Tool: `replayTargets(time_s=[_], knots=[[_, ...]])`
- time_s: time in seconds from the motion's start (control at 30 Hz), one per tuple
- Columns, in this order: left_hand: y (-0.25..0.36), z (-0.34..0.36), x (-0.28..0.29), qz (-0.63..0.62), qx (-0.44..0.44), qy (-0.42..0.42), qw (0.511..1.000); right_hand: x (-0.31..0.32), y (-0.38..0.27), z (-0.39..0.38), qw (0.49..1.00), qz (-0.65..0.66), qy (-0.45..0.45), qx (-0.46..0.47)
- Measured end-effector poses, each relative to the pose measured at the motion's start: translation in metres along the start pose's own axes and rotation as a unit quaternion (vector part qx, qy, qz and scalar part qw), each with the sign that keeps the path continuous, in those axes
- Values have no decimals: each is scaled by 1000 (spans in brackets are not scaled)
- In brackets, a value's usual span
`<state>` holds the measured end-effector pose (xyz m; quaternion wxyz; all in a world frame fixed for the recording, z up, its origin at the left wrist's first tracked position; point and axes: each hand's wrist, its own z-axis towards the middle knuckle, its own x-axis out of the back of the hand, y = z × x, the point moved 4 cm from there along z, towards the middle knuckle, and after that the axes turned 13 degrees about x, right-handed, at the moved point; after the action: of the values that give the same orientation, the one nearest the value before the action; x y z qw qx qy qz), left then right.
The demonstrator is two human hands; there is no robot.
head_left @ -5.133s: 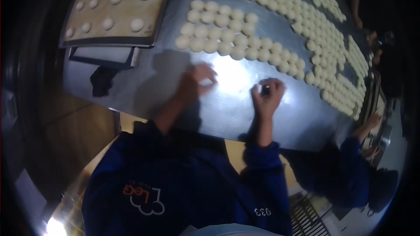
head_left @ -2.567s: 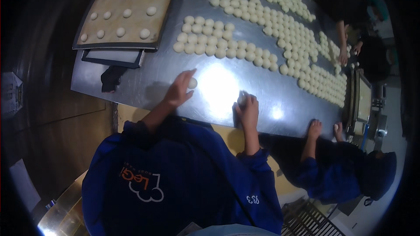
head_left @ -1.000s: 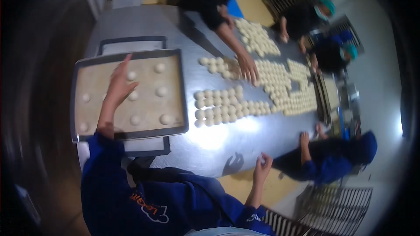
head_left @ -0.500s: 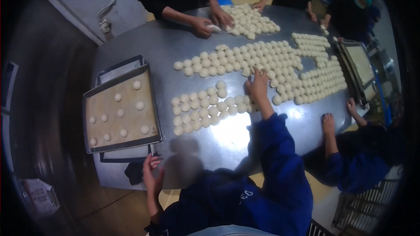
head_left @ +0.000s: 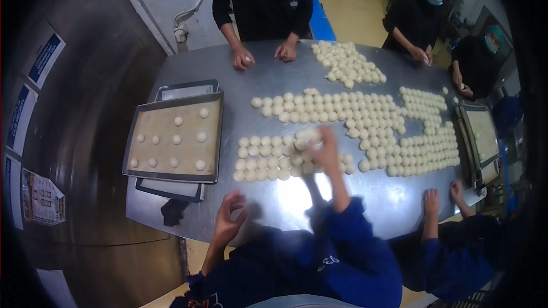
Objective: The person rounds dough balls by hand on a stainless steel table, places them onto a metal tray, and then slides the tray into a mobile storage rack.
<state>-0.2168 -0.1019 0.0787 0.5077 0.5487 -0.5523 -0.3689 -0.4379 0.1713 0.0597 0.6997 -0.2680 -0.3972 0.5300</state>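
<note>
Dough balls (head_left: 262, 174) lie in a short block of rows on the steel table (head_left: 389, 205), under and beside the right hand (head_left: 323, 151). Beyond them spreads a larger field of balls (head_left: 374, 115), with a heap (head_left: 345, 64) at the far side. To the left, a dark-rimmed tray (head_left: 171, 177) lined with brown paper holds ten spaced balls (head_left: 177, 139); another tray (head_left: 171, 188) shows beneath it. The right arm reaches forward, hand over the block; blur leaves me unable to tell whether the fingers grasp the pale dough at their tips. The left hand (head_left: 228, 219) hovers by the near edge, fingers curved, thumb apart, grip released.
</note>
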Motion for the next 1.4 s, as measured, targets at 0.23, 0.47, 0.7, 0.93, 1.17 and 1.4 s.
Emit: replayTargets(time_s=[0.23, 0.47, 0.7, 0.93, 1.17, 1.4], knots=[[-85, 23, -12, 169, 133, -93, 972, -94, -110, -149, 915, 10, -395, -74], [-162, -6, 74, 423, -181, 69, 885, 3, -9, -194, 851, -317, -405, -103], [-126, -15, -3, 286, -216, -136, 924, -73, -51, -246, 945, -173, -276, -12], [-102, 69, 6, 270, -217, 10, 938, -30, 3, -184, 958, -284, -38, -7], [-156, 57, 52, 227, -185, -141, 946, 13, -25, -251, 929, -331, -166, -28], [-129, 10, -24, 210, -180, -160, 948, -35, -38, -245, 963, -222, -147, 24]])
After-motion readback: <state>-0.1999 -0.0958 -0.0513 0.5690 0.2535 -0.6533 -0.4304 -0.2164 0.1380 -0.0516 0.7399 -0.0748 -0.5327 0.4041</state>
